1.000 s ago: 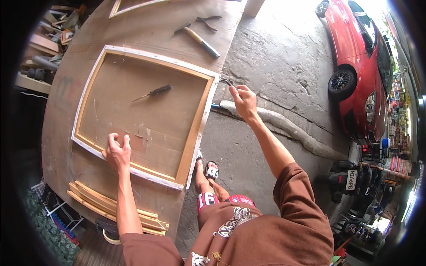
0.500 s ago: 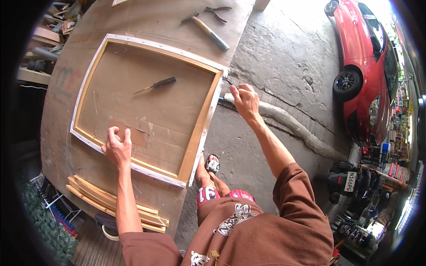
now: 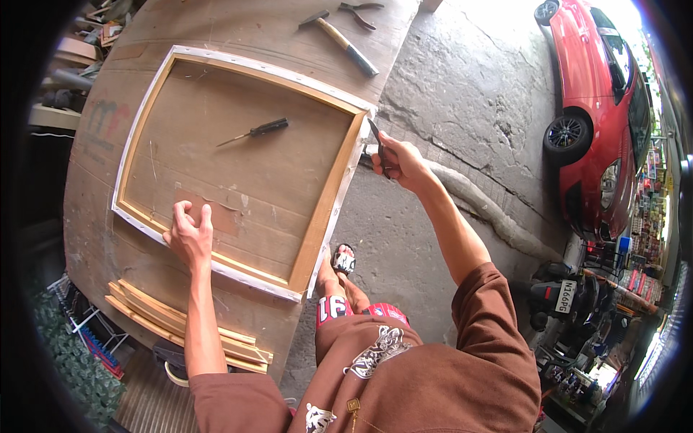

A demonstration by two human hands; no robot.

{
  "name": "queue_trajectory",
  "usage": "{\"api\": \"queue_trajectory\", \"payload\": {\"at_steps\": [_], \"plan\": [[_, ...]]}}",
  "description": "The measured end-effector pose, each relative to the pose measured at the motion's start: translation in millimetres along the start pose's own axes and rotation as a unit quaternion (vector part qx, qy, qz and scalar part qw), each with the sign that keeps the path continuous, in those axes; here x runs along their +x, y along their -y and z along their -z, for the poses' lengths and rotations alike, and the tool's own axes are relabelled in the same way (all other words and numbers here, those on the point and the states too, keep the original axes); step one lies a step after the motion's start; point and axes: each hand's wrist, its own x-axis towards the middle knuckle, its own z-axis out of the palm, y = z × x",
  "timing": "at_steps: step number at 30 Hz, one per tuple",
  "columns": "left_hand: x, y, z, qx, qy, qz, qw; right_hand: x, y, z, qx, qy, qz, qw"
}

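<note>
A rectangular wooden frame (image 3: 309, 249) with white fabric along its outer edge lies on the brown board-covered table (image 3: 238, 26). My left hand (image 3: 190, 237) grips the frame's near rail, with its fingers curled. My right hand (image 3: 404, 164) is closed around a dark, narrow-tipped hand tool (image 3: 377, 137), which may be scissors or pliers. Its tip points at the frame's far right corner; whether it touches the fabric I cannot tell. Inside the frame's outline lies a black-handled screwdriver (image 3: 254, 132).
A hammer (image 3: 339, 45) and pliers (image 3: 360, 15) lie beyond the frame. Several wooden strips (image 3: 166, 317) sit at the table's near left edge. Right of the table are concrete floor (image 3: 462, 79), a long grey roll (image 3: 484, 206), a red car (image 3: 588, 86) and a motorbike (image 3: 552, 297).
My right hand has turned and shifted slightly down, so more of the dark tool shows. My left hand keeps its grip on the frame. The whole view has shifted a little.
</note>
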Motion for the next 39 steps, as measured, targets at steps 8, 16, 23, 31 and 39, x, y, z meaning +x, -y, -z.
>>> {"api": "queue_trajectory", "payload": {"at_steps": [8,16,23,31,39], "plan": [[-0.5,2.3,1.6,0.003,-0.001,-0.002,1.0,-14.0,-8.7,-0.8,-0.356,-0.246,0.328,0.84],[-0.5,1.0,-0.5,-0.003,-0.008,-0.01,1.0,1.7,-2.9,-3.3,-0.37,-0.281,0.327,0.823],[-0.4,-0.4,2.2,0.001,0.002,-0.002,1.0,5.0,-12.7,-3.8,-0.363,-0.294,0.32,0.824],[0.4,1.3,0.7,0.003,0.0,-0.003,1.0,7.9,-15.0,-5.9,-0.382,-0.294,0.339,0.808],[0.8,1.6,0.5,-0.001,0.002,-0.005,1.0,20.8,-22.1,0.3,-0.422,-0.302,0.435,0.736]]}}
